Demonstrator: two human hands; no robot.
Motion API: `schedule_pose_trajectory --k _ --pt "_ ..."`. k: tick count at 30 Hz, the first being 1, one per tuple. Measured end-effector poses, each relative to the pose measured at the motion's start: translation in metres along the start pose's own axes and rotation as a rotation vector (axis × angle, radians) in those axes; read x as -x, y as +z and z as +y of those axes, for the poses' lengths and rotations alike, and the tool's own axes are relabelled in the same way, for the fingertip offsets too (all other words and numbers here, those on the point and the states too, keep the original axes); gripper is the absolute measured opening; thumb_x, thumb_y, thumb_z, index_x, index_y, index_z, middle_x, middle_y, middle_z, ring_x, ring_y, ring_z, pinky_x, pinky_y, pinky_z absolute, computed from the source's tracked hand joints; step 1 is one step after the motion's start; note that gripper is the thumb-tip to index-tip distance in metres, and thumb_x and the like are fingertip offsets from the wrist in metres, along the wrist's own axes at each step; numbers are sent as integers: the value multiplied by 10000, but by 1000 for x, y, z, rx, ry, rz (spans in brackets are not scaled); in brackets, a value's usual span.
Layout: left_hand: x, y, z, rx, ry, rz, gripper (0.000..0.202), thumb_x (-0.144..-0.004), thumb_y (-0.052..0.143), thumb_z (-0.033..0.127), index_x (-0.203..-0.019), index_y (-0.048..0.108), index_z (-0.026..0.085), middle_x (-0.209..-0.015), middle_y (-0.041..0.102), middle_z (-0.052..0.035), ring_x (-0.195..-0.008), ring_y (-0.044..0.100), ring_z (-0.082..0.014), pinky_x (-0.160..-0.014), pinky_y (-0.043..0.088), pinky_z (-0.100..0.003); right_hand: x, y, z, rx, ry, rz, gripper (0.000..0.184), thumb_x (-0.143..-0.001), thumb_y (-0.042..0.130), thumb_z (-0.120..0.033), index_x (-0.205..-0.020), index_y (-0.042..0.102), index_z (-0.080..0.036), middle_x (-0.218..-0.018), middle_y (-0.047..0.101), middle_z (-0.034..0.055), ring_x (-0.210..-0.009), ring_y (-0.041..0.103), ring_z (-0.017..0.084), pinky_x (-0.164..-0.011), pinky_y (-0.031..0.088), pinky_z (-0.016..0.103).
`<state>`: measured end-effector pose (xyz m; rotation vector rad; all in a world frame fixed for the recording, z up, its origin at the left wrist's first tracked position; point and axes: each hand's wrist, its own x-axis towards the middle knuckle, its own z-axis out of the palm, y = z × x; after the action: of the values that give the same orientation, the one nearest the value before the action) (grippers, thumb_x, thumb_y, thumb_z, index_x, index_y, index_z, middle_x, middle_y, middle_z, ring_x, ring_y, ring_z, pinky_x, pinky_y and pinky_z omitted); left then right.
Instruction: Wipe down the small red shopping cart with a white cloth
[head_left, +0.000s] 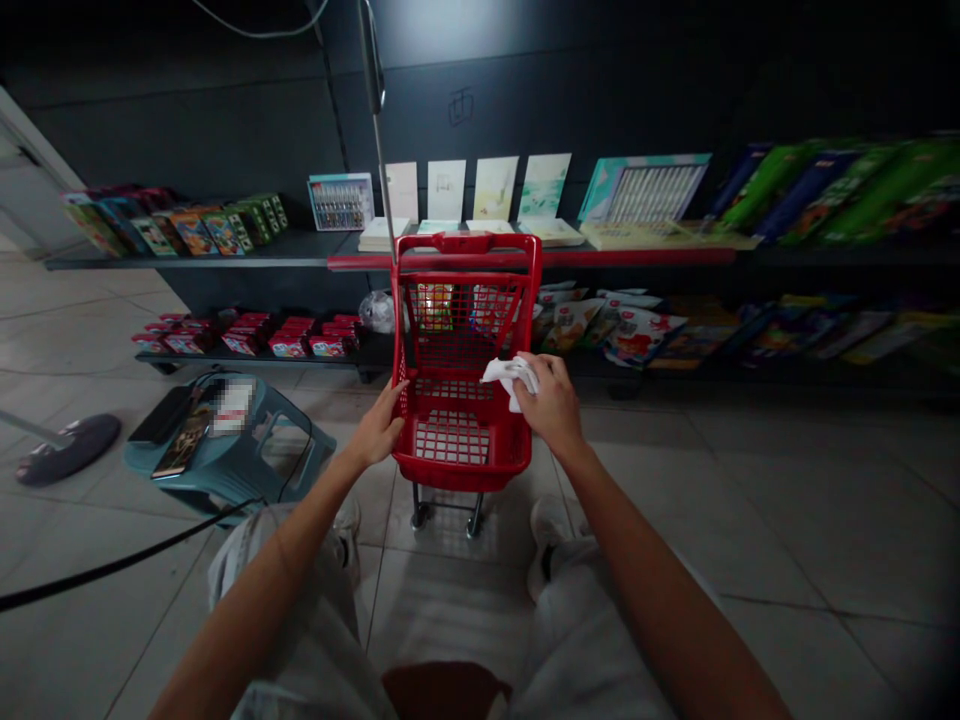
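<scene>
A small red shopping cart (pixel 405 455) with a grid basket stands upright on the floor between my feet. At the basket's left rim, my left hand (pixel 381 425) grips the side, its thumb and fingers around the edge. My right hand (pixel 551 400) is closed on a crumpled white cloth (pixel 517 378) over the right side of the basket. Part of the cloth sticks out to the left of my fingers. Whether it touches the cart's rim, I cannot tell.
Behind the cart, a dark shelf (pixel 262 262) carries boxes, cards and green and blue packs; snack bags (pixel 637 330) and red boxes (pixel 247 333) lie below. To the left stand a blue-grey stool (pixel 262 400) with a phone-like object, a cable, and a round stand base (pixel 71 448).
</scene>
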<state>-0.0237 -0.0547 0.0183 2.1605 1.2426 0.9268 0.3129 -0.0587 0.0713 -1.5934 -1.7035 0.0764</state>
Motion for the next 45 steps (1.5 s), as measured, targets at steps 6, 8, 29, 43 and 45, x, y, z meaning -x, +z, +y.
schedule_pose_trajectory --k 6,8,29,43,45 --pt "2 -1 3 -5 -18 -8 766 -870 485 186 -1624 356 224 -1756 237 -78 -1610 276 -295 -1322 239 -546 9 8 -8 99 -52 -62 541 -868 654 -361 -1398 633 -254 -1408 531 147 -1283 525 365 -995 573 530" --pt "2 -2 2 -3 -9 -13 769 -866 485 183 -1624 358 221 -1755 240 -80 -1610 274 -298 -1320 238 -556 13 8 -10 112 -67 -82 583 -837 695 -366 -1406 627 -258 -1443 502 151 -1310 496 382 -1001 572 553" --pt "11 1 7 -31 -19 38 733 -858 507 212 -1588 438 242 -1735 296 -71 -1568 363 -316 -1290 318 -554 16 -10 10 -26 -117 -54 542 -856 607 -292 -1390 648 -209 -1336 553 147 -1265 576 324 -1109 512 480" --pt "9 0 14 -31 -64 44 740 -835 501 181 -1573 461 215 -1720 328 -76 -1575 351 -295 -1307 286 -521 18 -7 10 -39 -151 -53 544 -827 638 -257 -1370 656 -247 -1311 575 130 -1247 581 330 -1070 547 496" --pt "8 0 17 -37 -69 40 734 -837 497 179 -1570 464 191 -1718 328 -96 -1574 354 -292 -1309 283 -510 18 -7 9 -32 -156 -54 545 -821 636 -246 -1365 659 -251 -1311 575 130 -1251 577 331 -1067 550 497"
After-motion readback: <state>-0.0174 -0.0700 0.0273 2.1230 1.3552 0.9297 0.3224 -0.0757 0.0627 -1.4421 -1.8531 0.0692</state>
